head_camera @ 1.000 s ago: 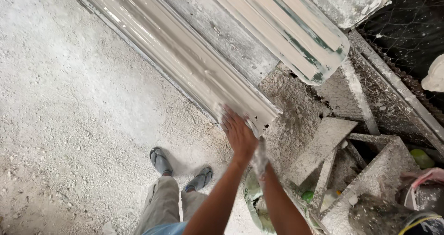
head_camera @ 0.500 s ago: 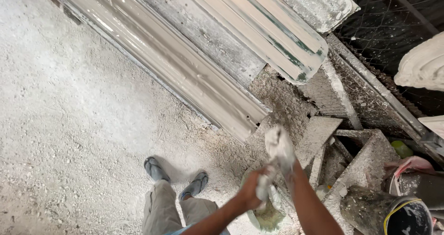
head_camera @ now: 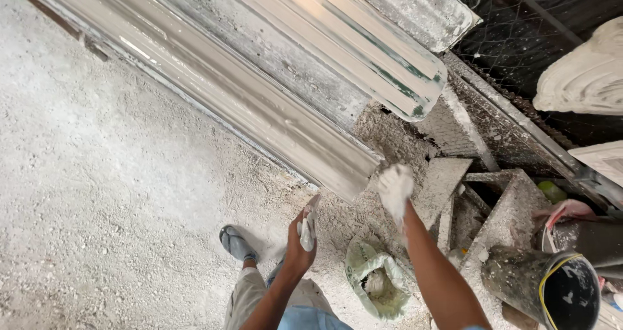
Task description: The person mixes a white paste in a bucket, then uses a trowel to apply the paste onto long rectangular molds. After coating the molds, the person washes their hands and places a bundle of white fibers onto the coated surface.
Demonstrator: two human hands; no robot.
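A: Left hand (head_camera: pixel 302 239) status?

B: Raised, palm up, fingers partly curled around a lump of white plaster (head_camera: pixel 306 231). Grasping it loosely, not clenched. Located just below the near end of the long moulding (head_camera: pixel 259 119), close to it but not touching.

A: Right hand (head_camera: pixel 394 188) status?

B: Coated white all over. Fingers drawn together and pointing down; degree of closure cannot be told under the coating, nor whether anything sits inside the grip. Positioned just right of the moulding's near end, beside its cut face, contact not confirmed.

A: Location of the moulding?

B: Running diagonally from upper left to lower centre, resting on a dusty concrete floor (head_camera: pixel 97 187). A second, shorter moulding (head_camera: pixel 363 57) lying parallel, up and to the right of it.

A: Other items around the moulding's near end?

B: Below it, between the forearms: an open pale green bag (head_camera: pixel 378 283) holding whitish material. Left of the bag: a foot in a grey sandal (head_camera: pixel 235 242). Far to the right and lower: a dark plaster-spattered bucket (head_camera: pixel 548 284). Between bucket and moulding: grey slabs and rubble (head_camera: pixel 480 200).
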